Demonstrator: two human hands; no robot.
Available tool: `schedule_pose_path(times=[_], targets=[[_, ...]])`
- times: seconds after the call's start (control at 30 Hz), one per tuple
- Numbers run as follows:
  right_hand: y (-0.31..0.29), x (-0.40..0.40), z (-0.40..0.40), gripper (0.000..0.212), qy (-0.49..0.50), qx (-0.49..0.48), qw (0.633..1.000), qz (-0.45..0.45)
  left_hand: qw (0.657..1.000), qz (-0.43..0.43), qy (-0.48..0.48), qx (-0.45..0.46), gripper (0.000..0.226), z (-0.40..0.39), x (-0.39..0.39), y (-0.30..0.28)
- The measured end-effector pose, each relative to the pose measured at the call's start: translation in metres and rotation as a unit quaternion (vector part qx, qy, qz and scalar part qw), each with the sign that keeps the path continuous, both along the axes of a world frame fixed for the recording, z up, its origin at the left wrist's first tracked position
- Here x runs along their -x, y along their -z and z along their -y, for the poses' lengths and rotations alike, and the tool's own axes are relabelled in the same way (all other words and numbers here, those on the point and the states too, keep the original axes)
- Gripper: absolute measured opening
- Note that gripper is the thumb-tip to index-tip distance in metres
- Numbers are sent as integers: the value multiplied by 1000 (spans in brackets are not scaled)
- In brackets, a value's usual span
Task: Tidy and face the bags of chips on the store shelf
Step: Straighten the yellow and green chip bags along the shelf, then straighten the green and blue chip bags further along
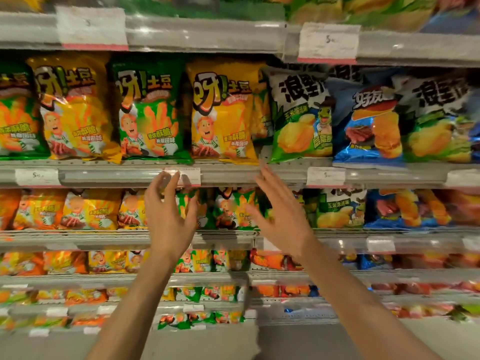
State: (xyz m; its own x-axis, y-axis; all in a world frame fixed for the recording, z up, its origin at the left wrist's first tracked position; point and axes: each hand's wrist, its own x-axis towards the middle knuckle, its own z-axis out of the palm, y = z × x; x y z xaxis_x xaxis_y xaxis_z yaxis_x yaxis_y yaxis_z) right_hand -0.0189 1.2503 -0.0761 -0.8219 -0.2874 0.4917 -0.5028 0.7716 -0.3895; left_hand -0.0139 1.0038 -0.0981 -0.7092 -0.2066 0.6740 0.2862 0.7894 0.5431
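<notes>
Both your hands are raised, empty and spread, before the chip shelves.

Motion blur softens your fingertips, the lower shelves and the price tags, whose figures you cannot read; the top row of bags is cut off by the frame edge. Your left hand is open with fingers loosely curled, its tips over a price tag on the shelf rail. Your right hand is open and flat, fingers reaching the same rail, just below a yellow chip bag. That bag stands upright, front outward, between a green chip bag and a tilted white-and-green corn chip bag.
</notes>
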Motion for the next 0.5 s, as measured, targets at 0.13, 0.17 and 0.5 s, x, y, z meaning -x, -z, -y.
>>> schedule_pose_path(times=[0.13, 0.17, 0.5], targets=[[10, -15, -76, 59, -16, 56, 998, 27, 999, 27, -8, -19, 55, -70, -19, 6], [13, -18, -97, 57, -12, 63, 997, 40, 999, 40, 4, -27, 54, -91, -24, 5], [38, -28, -256, 48, 131, 170, 969, 119, 993, 104, 59, -18, 54, -219, -38, 2]])
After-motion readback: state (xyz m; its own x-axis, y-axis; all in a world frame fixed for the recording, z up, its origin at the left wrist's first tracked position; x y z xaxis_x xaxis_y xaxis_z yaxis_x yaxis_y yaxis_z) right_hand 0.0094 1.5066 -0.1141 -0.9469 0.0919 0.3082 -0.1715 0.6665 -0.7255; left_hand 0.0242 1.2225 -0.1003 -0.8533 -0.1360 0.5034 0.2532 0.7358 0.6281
